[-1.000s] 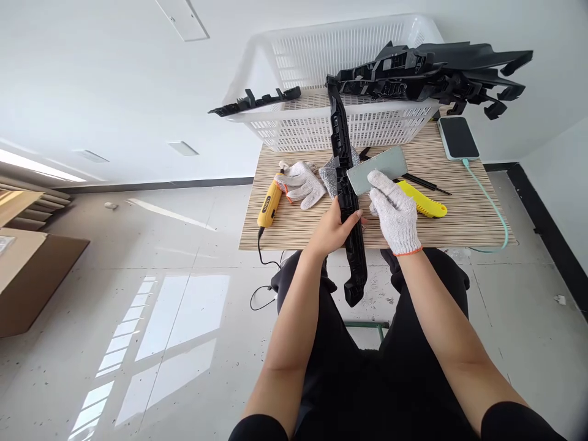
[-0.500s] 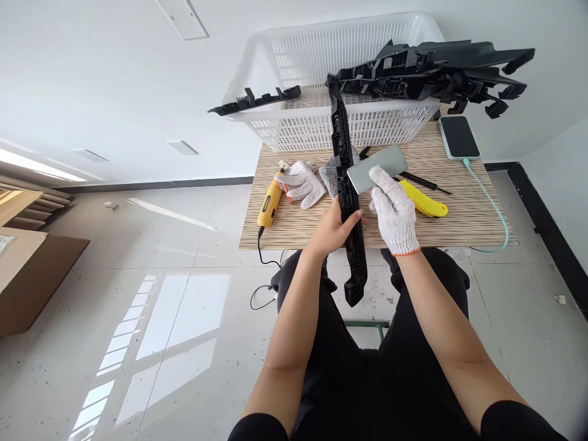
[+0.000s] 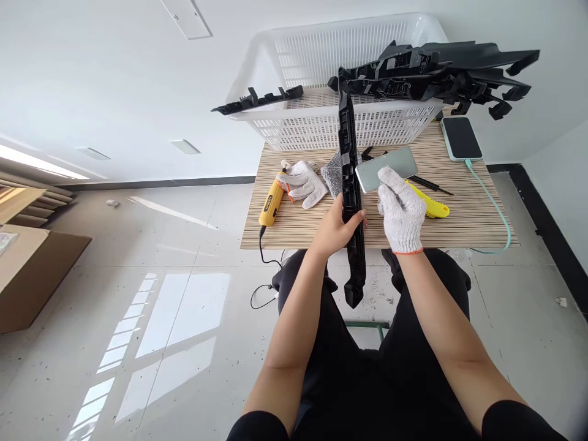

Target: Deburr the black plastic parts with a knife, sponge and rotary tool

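The yellow power tool (image 3: 272,205) bears a dark label with pale lettering, too small to read. A white label (image 3: 8,241) on the cardboard box (image 3: 43,272) at far left is illegible too.

The bare left hand (image 3: 337,231) grips a long black plastic strip (image 3: 348,138) near its middle, thumb across the top. The strip stands out over the table (image 3: 307,236), its near end past the front edge, its far end in front of the white basket (image 3: 275,131); whether it touches the rim I cannot tell. The right hand (image 3: 402,211), in a white knitted glove, pinches a flat grey plate (image 3: 390,166), whose left end is right beside the strip.

More black parts (image 3: 427,70) lean out over the basket's right side, and another thin piece (image 3: 260,101) lies across its left rim. The strip partly hides a grey cloth (image 3: 331,176); the gloved hand and plate partly cover a yellow handle (image 3: 436,209) and thin black tools (image 3: 432,184). A loose glove (image 3: 304,185) touches the power tool. At right, a phone (image 3: 462,138) has a mint cable (image 3: 497,205) plugged in.
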A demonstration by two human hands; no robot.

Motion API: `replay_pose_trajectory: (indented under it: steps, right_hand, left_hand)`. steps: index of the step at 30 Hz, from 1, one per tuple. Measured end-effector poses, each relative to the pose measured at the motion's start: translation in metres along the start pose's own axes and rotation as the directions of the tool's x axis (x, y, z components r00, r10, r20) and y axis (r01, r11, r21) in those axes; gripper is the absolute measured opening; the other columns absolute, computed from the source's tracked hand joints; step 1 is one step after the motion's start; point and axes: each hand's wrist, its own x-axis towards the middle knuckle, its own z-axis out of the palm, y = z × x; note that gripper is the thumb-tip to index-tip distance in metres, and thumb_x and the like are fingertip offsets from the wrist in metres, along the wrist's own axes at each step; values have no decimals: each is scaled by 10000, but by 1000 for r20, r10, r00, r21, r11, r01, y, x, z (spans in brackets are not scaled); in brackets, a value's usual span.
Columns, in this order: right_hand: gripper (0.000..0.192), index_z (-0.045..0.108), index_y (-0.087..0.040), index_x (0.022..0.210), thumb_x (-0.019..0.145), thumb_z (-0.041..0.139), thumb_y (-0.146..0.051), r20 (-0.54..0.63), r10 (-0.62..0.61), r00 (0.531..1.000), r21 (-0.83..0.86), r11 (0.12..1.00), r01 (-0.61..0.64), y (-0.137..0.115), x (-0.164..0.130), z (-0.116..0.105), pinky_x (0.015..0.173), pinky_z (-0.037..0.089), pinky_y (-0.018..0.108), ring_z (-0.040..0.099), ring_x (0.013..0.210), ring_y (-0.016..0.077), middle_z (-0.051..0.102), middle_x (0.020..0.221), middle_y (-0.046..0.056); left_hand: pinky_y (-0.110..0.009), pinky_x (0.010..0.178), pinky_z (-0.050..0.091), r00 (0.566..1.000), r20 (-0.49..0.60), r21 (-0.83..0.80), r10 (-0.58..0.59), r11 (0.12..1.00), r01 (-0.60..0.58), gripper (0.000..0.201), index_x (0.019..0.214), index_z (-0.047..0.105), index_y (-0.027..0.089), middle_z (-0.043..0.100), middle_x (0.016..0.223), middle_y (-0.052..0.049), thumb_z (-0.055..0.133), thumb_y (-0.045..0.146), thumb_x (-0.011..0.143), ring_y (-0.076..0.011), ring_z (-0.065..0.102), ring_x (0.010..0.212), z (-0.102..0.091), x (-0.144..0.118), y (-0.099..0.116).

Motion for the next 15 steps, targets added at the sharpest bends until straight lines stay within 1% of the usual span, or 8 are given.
replay_pose_trajectory:
  steps: [2, 4, 7, 10, 13, 15]
  right_hand:
    - [342, 704, -357, 1277, 969, 587, -448, 15, 14, 1000, 11, 1000, -14, -3, 1, 0, 715, 648, 405, 724, 926, 234, 724, 1033, 23]
    - [328, 718, -343, 1253, 959, 604, -434, 33, 17, 999, 18, 1000, -18, -6, 2, 0, 771, 653, 419, 719, 1020, 253, 729, 1107, 27]
    - [311, 730, -325, 1227, 952, 617, -416, 44, -11, 999, 2, 1000, 11, -10, 6, 0, 829, 652, 440, 691, 1133, 278, 726, 1170, 35]
    - [313, 729, -306, 1224, 959, 608, -421, 44, -52, 998, -40, 998, 53, -12, 9, 0, 849, 647, 441, 682, 1156, 277, 727, 1176, 43]
    - [344, 714, -273, 1241, 972, 584, -445, 29, -76, 997, -67, 995, 77, -8, 12, -1, 851, 642, 425, 687, 1143, 269, 724, 1190, 58]
    - [367, 697, -266, 1263, 986, 558, -463, 49, -85, 995, -73, 993, 88, -4, 13, -2, 838, 640, 414, 697, 1111, 258, 716, 1209, 68]
  left_hand:
    - [-444, 815, 567, 1000, -10, -8, -4, 1000, 4, 244, 1055, 488, 261, 695, 818, -2, 624, 436, 954, -228, 700, 822, 1, 0, -3]
    - [-463, 857, 565, 1000, -7, -44, -15, 999, 15, 255, 1098, 488, 265, 693, 874, -17, 617, 432, 955, -239, 705, 881, 1, 0, -6]
    - [-471, 885, 565, 998, 51, -136, -26, 990, 33, 346, 1213, 444, 265, 694, 1038, -62, 603, 431, 954, -239, 717, 918, 0, 0, -8]
    - [-444, 855, 569, 994, 109, -165, 15, 986, 3, 448, 1320, 360, 257, 662, 1147, -93, 584, 393, 956, -196, 700, 852, -1, 1, -6]
    - [-399, 797, 563, 993, 88, -144, 81, 987, -68, 492, 1371, 321, 253, 620, 1124, -76, 570, 328, 953, -145, 630, 768, 0, 1, -5]
    - [-376, 760, 552, 993, 67, -130, 97, 988, -88, 503, 1387, 314, 257, 589, 1068, -54, 555, 271, 946, -133, 584, 746, 2, 2, -6]
